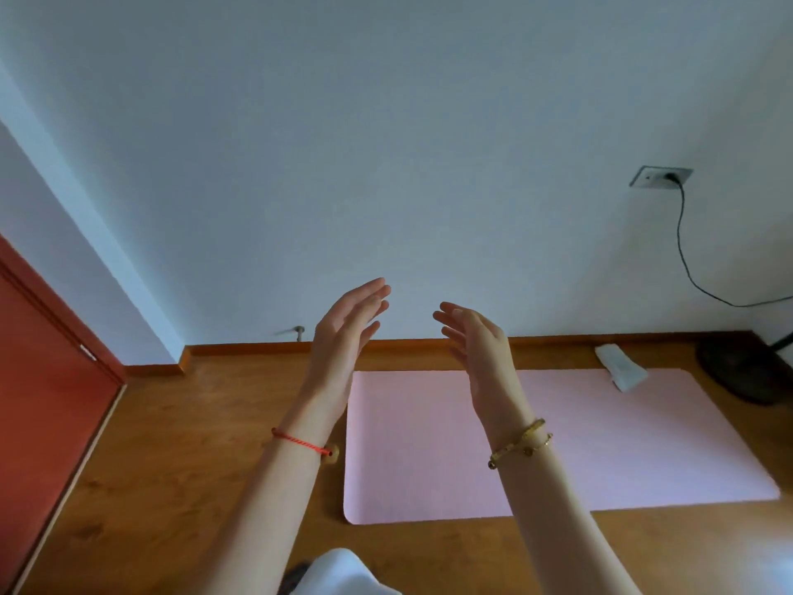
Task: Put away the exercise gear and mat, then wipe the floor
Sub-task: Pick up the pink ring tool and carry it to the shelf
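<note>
Facing each other palm to palm, the left hand [347, 332] and the right hand [476, 341] are held up in front of the pale wall [386, 143], a clear gap kept between them. The fingers of both are stretched out and only slightly bent, and nothing is gripped or touched by either one. A red string bracelet [300, 440] with a small bead is worn on the left wrist, and gold bracelets [521, 442] are worn on the right. Below and behind the forearms a pink mat [622, 444] is spread out flat on the wooden floor [171, 465], its long side set parallel to the wall and its near left corner seen between the two arms. A white folded cloth [620, 367] is laid across the mat's far right corner, partly on the mat and partly on the bare boards. Just beyond that corner a dark round base [742, 371] is stood on the floor against the wall. Higher on the wall a socket [661, 177] is fitted, from which a black cable [682, 251] is hung down and off to the right. A small metal stop [298, 330] is fixed low on the wall, above the wooden skirting. A red door [43, 380] is seen at the left edge. Something white [343, 573] is cut off by the bottom edge; what it is cannot be told.
</note>
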Demonstrator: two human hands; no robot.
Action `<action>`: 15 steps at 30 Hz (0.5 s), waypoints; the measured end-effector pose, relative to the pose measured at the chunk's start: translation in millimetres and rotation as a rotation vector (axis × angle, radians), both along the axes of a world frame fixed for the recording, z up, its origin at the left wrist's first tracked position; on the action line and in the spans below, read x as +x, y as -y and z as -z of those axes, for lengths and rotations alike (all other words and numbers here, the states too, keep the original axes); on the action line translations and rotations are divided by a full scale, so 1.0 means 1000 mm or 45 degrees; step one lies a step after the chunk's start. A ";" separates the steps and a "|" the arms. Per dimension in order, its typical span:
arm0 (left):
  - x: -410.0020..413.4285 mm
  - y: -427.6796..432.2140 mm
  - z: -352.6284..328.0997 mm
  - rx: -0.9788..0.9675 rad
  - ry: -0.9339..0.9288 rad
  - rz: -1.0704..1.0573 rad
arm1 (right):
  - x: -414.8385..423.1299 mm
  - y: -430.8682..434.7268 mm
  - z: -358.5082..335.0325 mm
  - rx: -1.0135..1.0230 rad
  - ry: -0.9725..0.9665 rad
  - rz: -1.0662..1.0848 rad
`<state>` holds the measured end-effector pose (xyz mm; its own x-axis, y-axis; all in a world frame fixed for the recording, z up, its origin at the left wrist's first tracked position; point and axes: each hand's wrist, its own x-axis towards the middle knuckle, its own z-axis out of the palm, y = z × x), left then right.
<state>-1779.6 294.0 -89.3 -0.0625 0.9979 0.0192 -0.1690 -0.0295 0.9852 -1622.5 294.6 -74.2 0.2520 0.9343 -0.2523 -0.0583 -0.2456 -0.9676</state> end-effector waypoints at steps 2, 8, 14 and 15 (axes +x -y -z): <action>0.027 -0.004 0.002 -0.016 -0.003 0.066 | 0.029 0.004 0.003 -0.019 -0.015 0.075; 0.101 -0.020 0.005 -0.078 -0.024 0.287 | 0.106 0.016 0.016 -0.038 -0.068 0.314; 0.170 -0.041 0.017 -0.156 -0.022 0.428 | 0.182 0.013 0.033 -0.076 -0.064 0.520; 0.182 -0.047 0.019 -0.166 -0.023 0.446 | 0.197 0.010 0.034 -0.079 -0.062 0.553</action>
<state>-1597.3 340.9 -108.1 0.2821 0.9529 -0.1117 -0.1290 0.1530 0.9798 -1425.9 284.3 -108.6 0.6046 0.7269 -0.3257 -0.2140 -0.2457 -0.9454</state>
